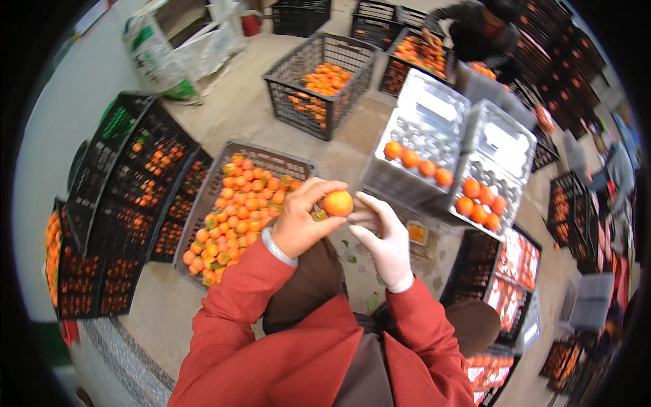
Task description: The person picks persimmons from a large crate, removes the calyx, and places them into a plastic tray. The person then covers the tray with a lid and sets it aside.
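Note:
My left hand (300,216) is bare, with a pale band at the wrist. Thumb and fingers hold an orange persimmon (338,203) in front of my lap. Close to the fruit's right side is my right hand (385,236) in a white glove, its thumb and fingers curved and apart, gripping nothing. Under and beyond my left forearm stands a brown plastic crate (185,234) full of persimmons (239,208), some showing green calyxes. Ahead on the right, two clear plastic trays with open lids rest on a stack; the left tray (424,135) and right tray (501,175) each hold several persimmons.
A black crate (300,99) partly filled with fruit stands ahead. Stacked black crates (122,198) rise at left. Packed fruit trays (513,259) sit low at right. Another person (480,30) reaches into a fruit crate (419,53) at the far side. A small container (417,233) lies beyond my glove.

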`<state>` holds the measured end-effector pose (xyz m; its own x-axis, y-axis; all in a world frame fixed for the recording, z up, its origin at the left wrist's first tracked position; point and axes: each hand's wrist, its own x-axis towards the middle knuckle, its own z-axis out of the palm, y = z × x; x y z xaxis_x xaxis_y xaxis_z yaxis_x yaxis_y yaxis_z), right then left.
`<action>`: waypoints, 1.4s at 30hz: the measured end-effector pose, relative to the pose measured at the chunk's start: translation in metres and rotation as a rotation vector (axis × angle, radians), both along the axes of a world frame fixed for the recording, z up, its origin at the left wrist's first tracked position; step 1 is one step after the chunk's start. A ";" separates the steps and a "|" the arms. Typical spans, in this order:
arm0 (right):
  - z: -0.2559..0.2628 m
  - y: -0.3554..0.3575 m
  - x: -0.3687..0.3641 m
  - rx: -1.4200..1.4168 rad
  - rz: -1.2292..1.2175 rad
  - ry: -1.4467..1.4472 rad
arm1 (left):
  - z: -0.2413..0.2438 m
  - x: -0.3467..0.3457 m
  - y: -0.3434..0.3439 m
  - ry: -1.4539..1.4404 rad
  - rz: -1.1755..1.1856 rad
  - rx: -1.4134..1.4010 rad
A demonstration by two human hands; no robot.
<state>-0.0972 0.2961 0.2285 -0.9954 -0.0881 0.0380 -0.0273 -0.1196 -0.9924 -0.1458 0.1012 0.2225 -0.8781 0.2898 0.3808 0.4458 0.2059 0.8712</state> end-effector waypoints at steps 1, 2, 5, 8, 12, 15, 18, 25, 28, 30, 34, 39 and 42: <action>-0.007 0.005 -0.001 -0.059 -0.040 -0.017 | 0.001 0.001 0.023 0.151 -0.007 -0.093; -0.013 0.011 0.002 -0.129 -0.113 -0.050 | -0.003 0.004 0.041 0.187 -0.049 -0.142; -0.031 0.048 0.010 -0.276 -0.278 -0.118 | 0.004 0.010 0.082 -0.070 -0.055 -0.109; -0.069 0.099 0.016 -0.370 -0.442 -0.307 | -0.043 -0.012 0.088 -0.726 -0.171 0.375; -0.197 0.186 0.021 -0.001 -0.758 -0.407 | -0.075 -0.028 0.073 -1.320 -0.383 0.959; -0.236 0.199 0.007 0.883 -0.748 -0.388 | -0.078 -0.026 0.080 -1.105 -0.345 0.914; -0.262 0.180 -0.023 1.293 -0.761 -0.359 | -0.069 -0.029 0.081 -1.095 -0.331 0.780; -0.297 0.194 -0.042 1.329 -0.570 -0.504 | -0.061 -0.036 0.087 -1.071 -0.388 0.699; -0.235 0.176 -0.012 1.194 -0.766 -0.214 | -0.045 -0.027 0.091 -1.089 -0.397 0.750; -0.174 0.162 0.009 1.076 -0.769 -0.100 | -0.047 -0.024 0.087 -1.060 -0.462 0.768; -0.062 0.161 0.046 0.897 -0.867 0.267 | -0.054 -0.021 0.088 -1.087 -0.471 0.797; -0.001 0.244 0.035 1.011 -1.223 0.476 | -0.053 -0.017 0.086 -1.065 -0.449 0.793; 0.003 0.290 0.012 1.213 -1.032 0.430 | -0.051 -0.018 0.086 -1.096 -0.509 0.862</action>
<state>-0.0855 0.5856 0.2312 -0.5842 0.3813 0.7165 0.1217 0.9139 -0.3872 -0.1639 0.1876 0.1714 -0.7102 0.6811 -0.1777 -0.6338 -0.5089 0.5825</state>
